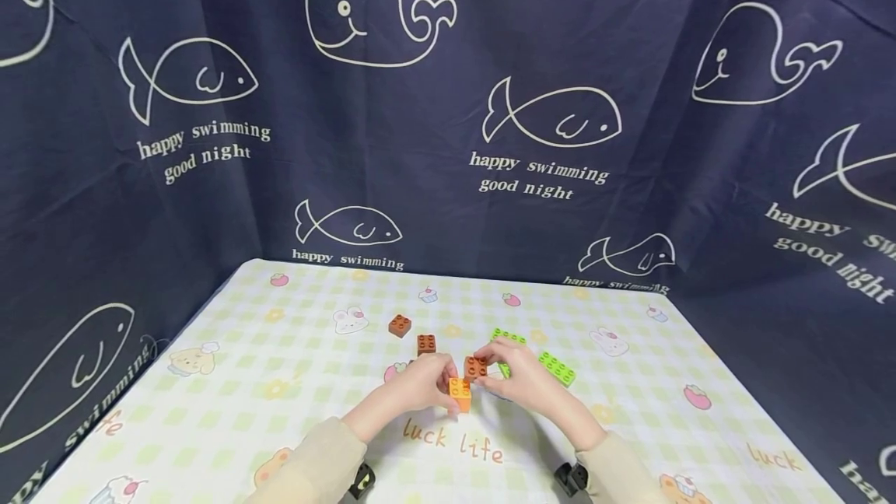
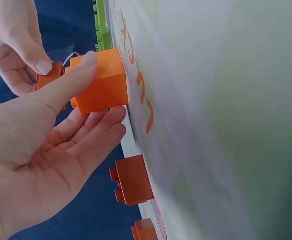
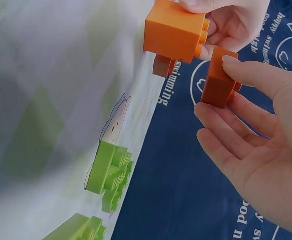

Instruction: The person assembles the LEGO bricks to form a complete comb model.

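Between thumb and fingers, my left hand (image 1: 422, 384) holds an orange toy building brick (image 1: 460, 395), studs up, its base right at the tabletop in the left wrist view. My right hand (image 1: 526, 376) pinches a brown brick (image 1: 475, 368) by its sides. In the right wrist view that brown brick (image 3: 217, 82) is raised off the cloth, beside the studded top of the orange brick (image 3: 173, 31). Near the left hand stands a loose brown brick (image 2: 134, 180). Green bricks lie by the right hand, one partly hidden behind it.
Two brown bricks, one farther back (image 1: 400, 325) and one nearer (image 1: 426, 344), stand beyond the left hand. Past the right hand lie a green brick (image 1: 509, 335) and another green brick (image 1: 556, 369). A patterned cloth (image 1: 280, 341) covers the table; dark blue curtains (image 1: 434, 115) surround its back and sides.
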Demonstrator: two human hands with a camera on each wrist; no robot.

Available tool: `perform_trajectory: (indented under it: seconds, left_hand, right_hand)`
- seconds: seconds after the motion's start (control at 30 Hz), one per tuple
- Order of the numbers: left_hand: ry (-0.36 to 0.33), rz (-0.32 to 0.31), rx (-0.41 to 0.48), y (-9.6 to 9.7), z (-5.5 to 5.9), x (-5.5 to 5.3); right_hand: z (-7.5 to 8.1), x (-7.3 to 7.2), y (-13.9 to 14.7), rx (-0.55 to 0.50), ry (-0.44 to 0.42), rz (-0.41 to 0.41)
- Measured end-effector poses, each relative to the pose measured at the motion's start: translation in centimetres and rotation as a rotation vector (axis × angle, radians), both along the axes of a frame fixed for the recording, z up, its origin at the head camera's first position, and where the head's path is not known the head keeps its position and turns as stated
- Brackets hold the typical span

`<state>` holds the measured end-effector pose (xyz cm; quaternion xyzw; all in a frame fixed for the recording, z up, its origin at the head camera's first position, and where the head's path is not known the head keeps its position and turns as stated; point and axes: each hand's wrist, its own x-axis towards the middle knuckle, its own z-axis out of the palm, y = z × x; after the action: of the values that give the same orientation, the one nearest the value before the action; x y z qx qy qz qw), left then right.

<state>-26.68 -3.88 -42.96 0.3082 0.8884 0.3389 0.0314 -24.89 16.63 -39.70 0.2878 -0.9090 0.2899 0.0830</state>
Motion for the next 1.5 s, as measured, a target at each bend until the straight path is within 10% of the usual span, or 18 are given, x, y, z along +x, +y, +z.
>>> perform_trajectory:
  seconds: [1.5]
  left_hand:
    - [0.032,0.009,-0.055,0.3,0.1,0.2]
  right_hand:
    - [-0.6,0.4,-1.2,0.035,-0.035,0.090]
